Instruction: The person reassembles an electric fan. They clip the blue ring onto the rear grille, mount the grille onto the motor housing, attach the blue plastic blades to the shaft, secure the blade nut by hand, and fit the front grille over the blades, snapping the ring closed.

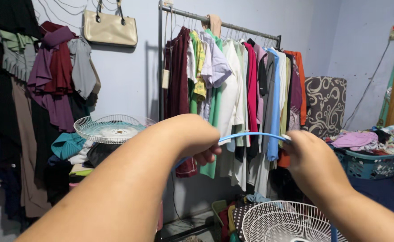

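Both my hands are raised in front of a clothes rack. My left hand is closed around one end of a thin blue curved band. My right hand grips the band's other end. The band arches between my two fists, in front of the hanging shirts. A white wire fan grille lies below my right forearm.
A fan head with a white grille faces up at left on piled clothes. Clothes and a beige handbag hang on the wall. A blue laundry basket with clothes sits at right, beside a patterned cushion.
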